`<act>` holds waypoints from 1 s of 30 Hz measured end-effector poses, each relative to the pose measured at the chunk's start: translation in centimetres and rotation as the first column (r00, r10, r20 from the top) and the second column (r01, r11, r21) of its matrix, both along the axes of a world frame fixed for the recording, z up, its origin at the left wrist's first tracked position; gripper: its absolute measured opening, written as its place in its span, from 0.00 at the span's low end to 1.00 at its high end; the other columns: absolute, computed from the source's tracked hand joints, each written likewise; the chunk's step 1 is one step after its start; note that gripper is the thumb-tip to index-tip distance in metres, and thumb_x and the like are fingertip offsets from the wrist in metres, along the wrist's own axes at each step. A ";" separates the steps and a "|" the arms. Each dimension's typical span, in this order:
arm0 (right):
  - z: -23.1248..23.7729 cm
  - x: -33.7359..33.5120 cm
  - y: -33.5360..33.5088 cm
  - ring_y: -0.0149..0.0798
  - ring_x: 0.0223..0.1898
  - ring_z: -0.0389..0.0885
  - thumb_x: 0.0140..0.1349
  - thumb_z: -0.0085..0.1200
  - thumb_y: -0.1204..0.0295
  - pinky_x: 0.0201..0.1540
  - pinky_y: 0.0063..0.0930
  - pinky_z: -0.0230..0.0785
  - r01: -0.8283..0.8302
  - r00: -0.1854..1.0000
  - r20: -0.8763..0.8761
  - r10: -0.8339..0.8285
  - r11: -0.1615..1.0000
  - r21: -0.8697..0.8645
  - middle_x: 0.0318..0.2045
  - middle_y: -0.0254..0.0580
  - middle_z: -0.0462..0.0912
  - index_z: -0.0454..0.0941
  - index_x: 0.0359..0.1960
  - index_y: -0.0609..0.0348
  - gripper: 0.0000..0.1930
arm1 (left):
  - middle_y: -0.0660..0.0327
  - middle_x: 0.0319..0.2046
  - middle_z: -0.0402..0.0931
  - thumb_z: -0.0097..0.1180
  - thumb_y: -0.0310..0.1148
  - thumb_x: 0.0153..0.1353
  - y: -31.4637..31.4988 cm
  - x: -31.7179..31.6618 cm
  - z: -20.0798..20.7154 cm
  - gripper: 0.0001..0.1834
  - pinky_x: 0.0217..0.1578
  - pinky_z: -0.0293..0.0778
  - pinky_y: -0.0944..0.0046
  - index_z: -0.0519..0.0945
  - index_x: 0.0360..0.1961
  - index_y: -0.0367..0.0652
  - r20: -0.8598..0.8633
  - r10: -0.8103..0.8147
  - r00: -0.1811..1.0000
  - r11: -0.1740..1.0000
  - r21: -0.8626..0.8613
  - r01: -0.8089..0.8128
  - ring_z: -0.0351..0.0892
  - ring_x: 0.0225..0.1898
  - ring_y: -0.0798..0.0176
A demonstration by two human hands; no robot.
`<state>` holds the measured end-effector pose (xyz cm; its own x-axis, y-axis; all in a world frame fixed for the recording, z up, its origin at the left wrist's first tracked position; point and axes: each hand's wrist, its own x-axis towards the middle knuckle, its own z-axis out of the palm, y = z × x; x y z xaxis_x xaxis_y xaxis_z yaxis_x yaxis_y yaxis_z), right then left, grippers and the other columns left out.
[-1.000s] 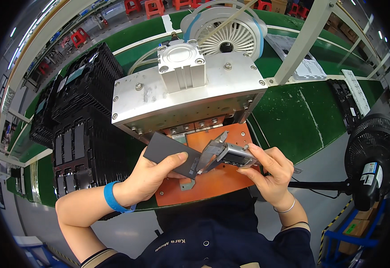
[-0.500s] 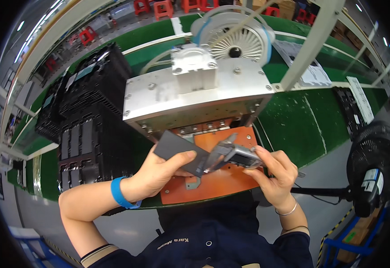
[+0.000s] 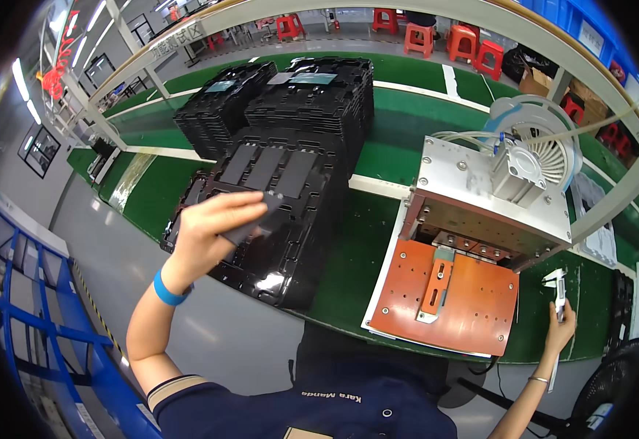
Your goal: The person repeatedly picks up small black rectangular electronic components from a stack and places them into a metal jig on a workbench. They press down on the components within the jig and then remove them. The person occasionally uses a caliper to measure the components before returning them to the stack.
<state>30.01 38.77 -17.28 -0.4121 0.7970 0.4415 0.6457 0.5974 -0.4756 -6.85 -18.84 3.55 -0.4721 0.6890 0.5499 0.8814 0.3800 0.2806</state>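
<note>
My left hand (image 3: 206, 225) grips a flat dark-grey rectangular block (image 3: 243, 231) by its edges, partly hidden behind my fingers. It is held over a glossy black moulded tray (image 3: 290, 257), where several similar blocks (image 3: 265, 170) lie side by side in the far pockets. Far off to the right, my right hand (image 3: 562, 326) is closed around a caliper (image 3: 558, 287), low over the green bench surface or resting on it. Between my hands stands a metal press (image 3: 473, 175) with an orange base plate (image 3: 473, 300), which has a slotted orange-and-grey fixture (image 3: 436, 285) in its middle.
Tall stacks of black trays (image 3: 308, 99) stand behind the open tray. A white round fan (image 3: 546, 135) is behind the press, and a black fan (image 3: 612, 380) is at the lower right. Blue metal racking (image 3: 49, 329) stands at left; a pale post (image 3: 626, 197) rises at right.
My view has turned left. My left hand has carried the block from above the orange plate to the tray. My right hand has taken the caliper away from the block, to the press's right.
</note>
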 end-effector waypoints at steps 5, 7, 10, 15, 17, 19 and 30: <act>-2.5 -0.6 1.4 0.42 0.33 0.74 0.58 0.66 0.58 0.39 0.36 0.68 0.123 0.985 0.116 -0.125 0.992 0.025 0.33 0.43 0.73 0.81 0.52 0.62 0.26 | 0.51 0.52 0.79 0.73 0.34 0.46 -1.0 2.2 -2.4 0.26 0.56 0.75 0.54 0.83 0.48 0.41 -0.014 0.023 1.000 0.982 -0.188 -0.025 0.77 0.56 0.47; -2.8 -0.8 1.0 0.45 0.40 0.78 0.59 0.65 0.56 0.44 0.38 0.71 0.144 0.979 0.141 -0.149 0.989 0.045 0.41 0.44 0.74 0.81 0.52 0.60 0.25 | 0.47 0.56 0.76 0.69 0.35 0.51 -1.4 3.0 -2.3 0.27 0.59 0.72 0.50 0.80 0.53 0.38 0.061 0.037 0.997 0.976 -0.215 -0.023 0.73 0.60 0.42; -3.0 -1.4 0.6 0.46 0.42 0.78 0.61 0.62 0.52 0.46 0.39 0.71 0.159 0.970 0.166 -0.179 0.979 0.123 0.43 0.44 0.74 0.80 0.53 0.58 0.26 | 0.44 0.60 0.71 0.66 0.40 0.55 -1.0 4.2 -2.4 0.30 0.61 0.69 0.47 0.77 0.57 0.37 0.037 0.100 0.994 0.957 -0.277 -0.086 0.68 0.63 0.38; -2.1 -2.7 -0.8 0.48 0.44 0.77 0.63 0.60 0.52 0.45 0.42 0.71 0.205 0.943 0.247 -0.223 0.974 0.096 0.43 0.44 0.72 0.81 0.53 0.55 0.23 | 0.45 0.57 0.73 0.65 0.39 0.56 -0.9 4.1 -2.4 0.25 0.59 0.70 0.51 0.79 0.53 0.37 -0.021 0.216 0.976 0.952 -0.220 -0.215 0.70 0.60 0.42; -2.3 -2.3 -0.5 0.48 0.46 0.76 0.63 0.59 0.53 0.46 0.41 0.70 0.181 0.941 0.261 -0.216 0.972 0.152 0.43 0.45 0.72 0.81 0.53 0.55 0.23 | 0.48 0.49 0.77 0.64 0.37 0.57 -1.8 2.1 -1.7 0.20 0.53 0.72 0.53 0.81 0.47 0.36 -0.124 0.366 0.922 0.924 -0.074 -0.376 0.75 0.51 0.45; -2.4 -2.2 -0.3 0.49 0.50 0.73 0.63 0.60 0.55 0.49 0.41 0.69 0.149 0.938 0.288 -0.195 0.974 0.171 0.44 0.47 0.73 0.80 0.54 0.57 0.23 | 0.51 0.38 0.78 0.61 0.40 0.61 -4.0 -0.5 -1.2 0.17 0.42 0.72 0.54 0.83 0.40 0.34 -0.121 0.641 0.758 0.751 -0.109 -0.652 0.75 0.43 0.50; 10.2 -9.7 -15.6 0.47 0.47 0.74 0.57 0.64 0.78 0.51 0.38 0.68 -0.400 0.880 -0.108 0.463 0.844 0.356 0.46 0.48 0.74 0.81 0.51 0.63 0.18 | 0.59 0.37 0.77 0.63 0.42 0.61 -9.8 -3.2 -0.2 0.24 0.47 0.71 0.67 0.81 0.48 0.29 0.560 0.604 0.567 0.774 -0.242 -0.586 0.77 0.43 0.65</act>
